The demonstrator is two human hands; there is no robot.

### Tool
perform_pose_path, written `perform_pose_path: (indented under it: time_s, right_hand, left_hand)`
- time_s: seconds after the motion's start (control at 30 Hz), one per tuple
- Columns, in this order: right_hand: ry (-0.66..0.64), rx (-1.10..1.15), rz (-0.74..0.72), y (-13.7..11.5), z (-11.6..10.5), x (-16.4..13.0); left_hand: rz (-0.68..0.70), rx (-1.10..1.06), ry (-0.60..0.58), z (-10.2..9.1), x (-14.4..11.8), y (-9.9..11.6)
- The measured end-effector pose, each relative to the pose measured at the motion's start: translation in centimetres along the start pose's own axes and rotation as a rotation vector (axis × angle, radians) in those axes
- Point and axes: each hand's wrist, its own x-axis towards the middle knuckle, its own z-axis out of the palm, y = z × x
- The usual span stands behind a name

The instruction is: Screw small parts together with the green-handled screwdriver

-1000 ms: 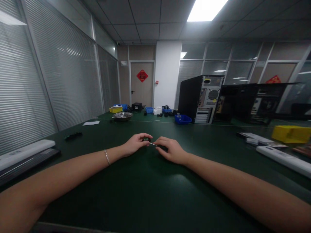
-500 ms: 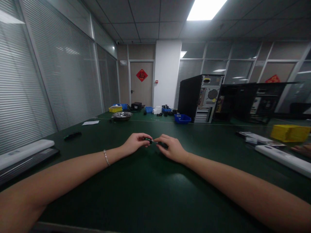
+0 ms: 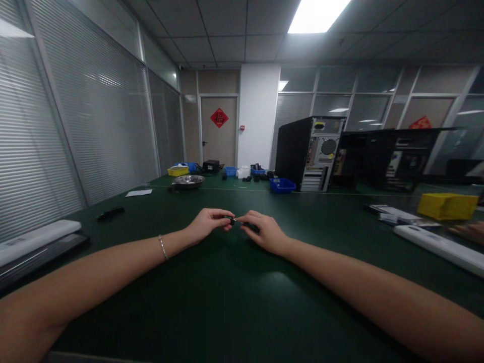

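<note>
Over the dark green tabletop (image 3: 227, 302), my left hand (image 3: 205, 225) pinches a small dark part (image 3: 231, 220) between thumb and fingertips. Its kind is too small to make out. My right hand (image 3: 267, 233) closes on a thin tool (image 3: 239, 222) with a shiny metal shaft and a dark handle, partly hidden under the fingers. The shaft points left, its tip at the small dark part; whether it touches or enters the part I cannot tell.
A dark, slim object (image 3: 110, 214) and white paper (image 3: 138, 192) lie to the left. Behind stand a metal dish (image 3: 189, 182), a blue bin (image 3: 282, 185) and a computer tower (image 3: 295, 151). To the right are a yellow bin (image 3: 448, 206), a long white case (image 3: 434, 244) and another person's hand (image 3: 469, 232).
The whole view has shifted slightly. The small part in my left hand now shows less green and looks turned. Both hands keep their grips, with the tool's tip still at the part.
</note>
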Motion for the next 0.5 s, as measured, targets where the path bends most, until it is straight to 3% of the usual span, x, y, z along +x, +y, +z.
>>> perform_pose_path:
  time_s: [0.27, 0.5]
  right_hand:
    - [0.053, 0.047, 0.029, -0.45, 0.47, 0.56]
    - [0.102, 0.067, 0.048, -0.61, 0.22, 0.42]
  left_hand:
    - [0.005, -0.061, -0.027, 0.44, -0.39, 0.70]
    - [0.018, -0.089, 0.035, -0.16, -0.13, 0.45]
